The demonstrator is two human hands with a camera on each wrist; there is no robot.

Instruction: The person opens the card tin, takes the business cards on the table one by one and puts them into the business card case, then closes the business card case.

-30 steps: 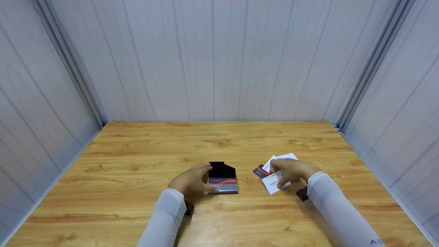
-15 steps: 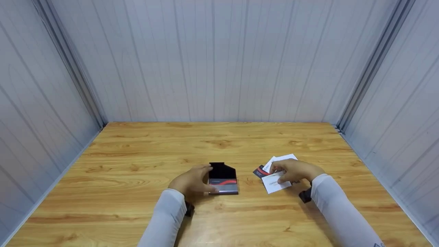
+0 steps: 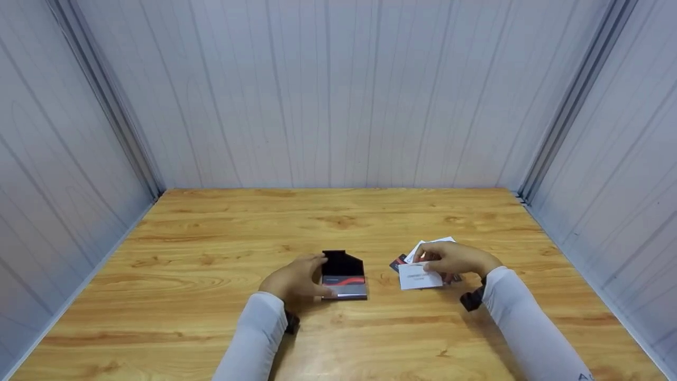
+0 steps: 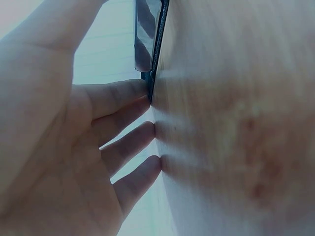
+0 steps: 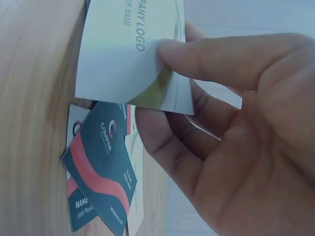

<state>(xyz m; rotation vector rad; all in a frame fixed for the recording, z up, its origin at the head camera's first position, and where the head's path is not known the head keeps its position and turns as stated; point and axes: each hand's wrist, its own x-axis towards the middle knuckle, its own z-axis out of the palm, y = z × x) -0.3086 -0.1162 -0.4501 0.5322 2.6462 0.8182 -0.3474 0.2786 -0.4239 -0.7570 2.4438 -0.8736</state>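
We see the right hand [image 3: 455,260] pinching a single white card [image 3: 420,277] between thumb and fingers, lifted just clear of the wooden table [image 3: 211,317]. In the right wrist view the thumb presses on the printed face of the white card [image 5: 130,54] while the other fingers support it from behind. Beneath and just behind this hand lies a loose pile of cards [image 3: 404,259], some dark with a red wave, some white; the pile [image 5: 101,172] rests flat on the table.

We see the left hand [image 3: 296,280] resting beside an open black card case [image 3: 344,275], its fingers straight and relaxed. In the left wrist view the fingertips [image 4: 142,98] touch the left edge of the case [image 4: 150,34] and the table surface; nothing is gripped. The case lies flat with its lid folded back, a dark card with a red wave showing inside. The held white card sits to the right of the case, near but apart from it, between the case and the pile.
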